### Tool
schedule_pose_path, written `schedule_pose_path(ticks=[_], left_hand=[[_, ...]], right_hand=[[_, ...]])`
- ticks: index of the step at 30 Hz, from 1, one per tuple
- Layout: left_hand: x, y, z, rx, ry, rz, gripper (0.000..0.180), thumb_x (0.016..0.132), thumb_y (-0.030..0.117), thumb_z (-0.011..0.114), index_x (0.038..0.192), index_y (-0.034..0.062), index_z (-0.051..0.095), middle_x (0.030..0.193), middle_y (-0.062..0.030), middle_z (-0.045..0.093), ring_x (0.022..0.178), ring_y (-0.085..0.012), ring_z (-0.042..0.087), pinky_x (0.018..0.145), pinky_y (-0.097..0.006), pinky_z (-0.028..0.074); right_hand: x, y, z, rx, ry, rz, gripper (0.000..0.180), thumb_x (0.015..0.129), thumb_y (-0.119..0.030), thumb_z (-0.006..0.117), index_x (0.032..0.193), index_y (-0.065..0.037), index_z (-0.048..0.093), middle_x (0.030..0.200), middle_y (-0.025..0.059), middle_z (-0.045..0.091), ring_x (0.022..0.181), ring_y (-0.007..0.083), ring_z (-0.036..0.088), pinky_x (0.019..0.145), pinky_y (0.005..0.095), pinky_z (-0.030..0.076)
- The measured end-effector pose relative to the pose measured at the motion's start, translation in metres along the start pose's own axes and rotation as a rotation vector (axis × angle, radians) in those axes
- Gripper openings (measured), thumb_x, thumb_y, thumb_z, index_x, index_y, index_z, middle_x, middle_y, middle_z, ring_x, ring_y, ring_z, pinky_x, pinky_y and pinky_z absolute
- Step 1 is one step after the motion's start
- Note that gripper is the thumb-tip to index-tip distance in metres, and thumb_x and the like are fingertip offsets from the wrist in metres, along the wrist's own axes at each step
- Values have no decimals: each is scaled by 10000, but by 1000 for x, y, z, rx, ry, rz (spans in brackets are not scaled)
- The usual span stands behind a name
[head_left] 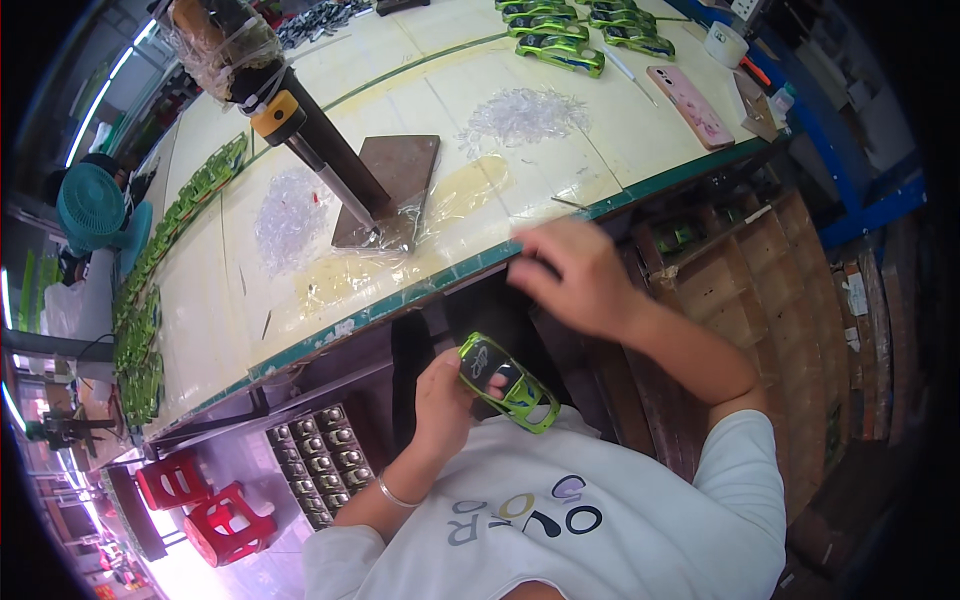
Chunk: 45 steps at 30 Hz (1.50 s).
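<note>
Fingers of the left hand curl round a green toy car body, pinned close to the chest just below the table edge, tilted so its glazed top faces up, likely for a look. Above it the right hand hovers at the table's rim, blurred; its fingers look loosely spread, holding nothing I can see. Beyond sit a press tool, heaps of clear plastic bits and more green cars. The car's underside is hidden.
</note>
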<state>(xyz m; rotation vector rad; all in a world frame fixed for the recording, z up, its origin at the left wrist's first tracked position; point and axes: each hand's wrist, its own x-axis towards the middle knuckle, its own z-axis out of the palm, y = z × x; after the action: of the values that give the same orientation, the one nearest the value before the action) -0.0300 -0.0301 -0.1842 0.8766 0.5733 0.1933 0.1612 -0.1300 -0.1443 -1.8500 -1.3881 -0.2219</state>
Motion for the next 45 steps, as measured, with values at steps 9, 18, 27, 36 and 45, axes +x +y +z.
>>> schedule_pose_path(ticks=[9,18,27,36,45], left_hand=[[-10,-5,-4,26,75,3,274,878,205,334,957,-17,472,773,-150,591,625,-192,578,576,-284,473],[-14,-6,-13,56,48,-6,273,881,218,328,923,5,494,722,-134,601,585,-159,572,560,-261,466],[-23,27,-10,138,-50,115,276,898,180,343,973,-28,509,766,-100,592,650,-115,566,615,-233,468],[-24,43,-6,385,-172,282,282,906,174,337,998,-36,503,742,-91,607,615,-106,575,551,-213,472],[-26,44,-7,459,-180,308,276,903,159,339,985,-43,508,770,-85,591,644,-102,571,595,-219,475]], right_hand=[[51,90,24,-305,30,257,108,757,-134,513,760,-40,566,772,97,548,710,282,552,651,383,451],[68,81,4,-147,-244,376,114,686,-95,532,704,-9,606,688,142,590,677,277,579,607,360,462],[82,65,5,377,-496,706,95,692,-92,593,702,2,597,588,59,566,537,117,545,475,244,433],[15,-38,15,1166,-592,477,47,727,23,600,760,22,566,864,64,551,720,88,523,610,202,453],[14,-44,16,1155,-637,502,46,738,19,594,752,31,552,896,69,511,727,99,533,599,211,475]])
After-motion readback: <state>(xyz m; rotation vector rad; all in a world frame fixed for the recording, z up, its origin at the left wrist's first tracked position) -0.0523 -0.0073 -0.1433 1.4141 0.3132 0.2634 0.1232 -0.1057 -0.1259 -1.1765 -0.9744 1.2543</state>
